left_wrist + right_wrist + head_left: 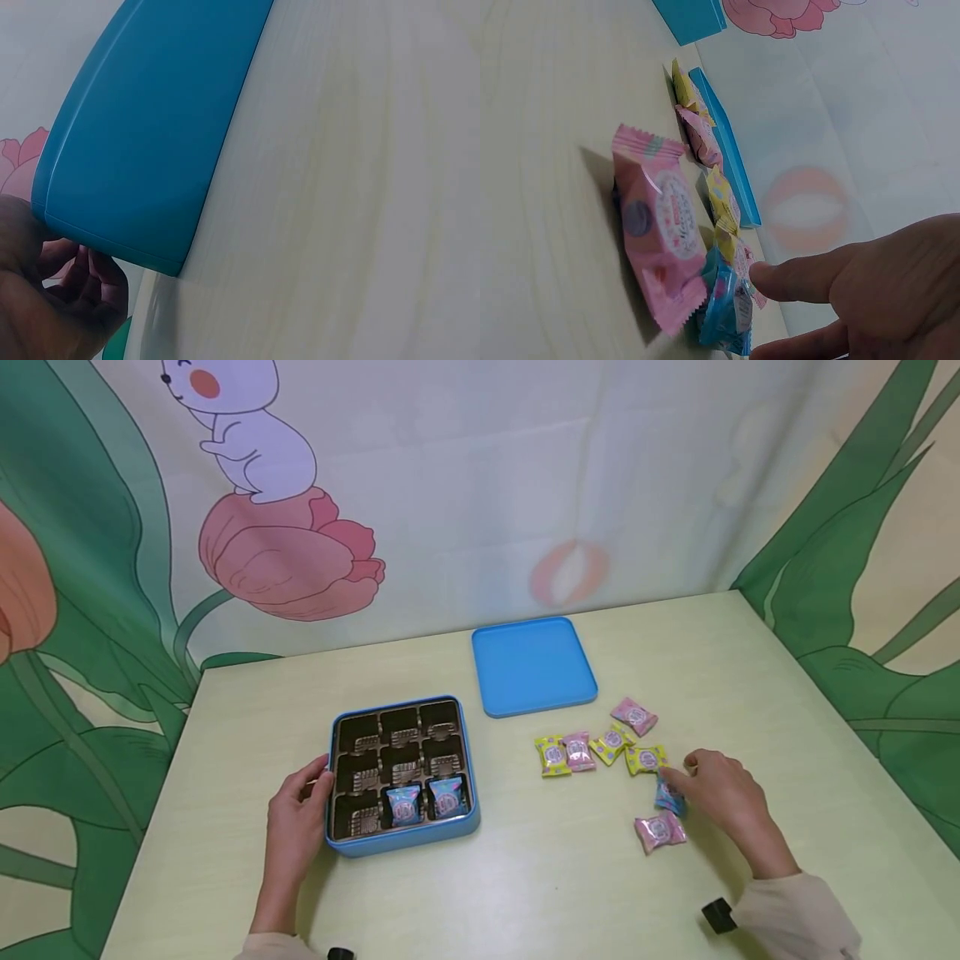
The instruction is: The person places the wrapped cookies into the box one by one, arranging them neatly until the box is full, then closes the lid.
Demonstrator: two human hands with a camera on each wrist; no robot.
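I take this to be the candy-sorting step: two blue candies (405, 807) already sit in the middle and right compartments of the row nearest me in the blue box (408, 840), and the left compartment (358, 822) of that row is bare. The third blue candy (667, 798) lies on the table (525, 893), over to my right, with a pink candy (657, 832) just nearer me and a yellow candy (643, 760) just beyond. As I judge it, the next move calls for a light pinch on that wrapper, without dragging its neighbours, then a lift across to the bare compartment. My right hand (723, 789) is at the candy, thumb and finger parted and fairly straight; whether the tips touch the wrapper I can't tell, but I see no firm pinch. My left hand (292, 818) is against the box's left side, fingers bent; whether it grips or merely steadies the wall, I can't tell.
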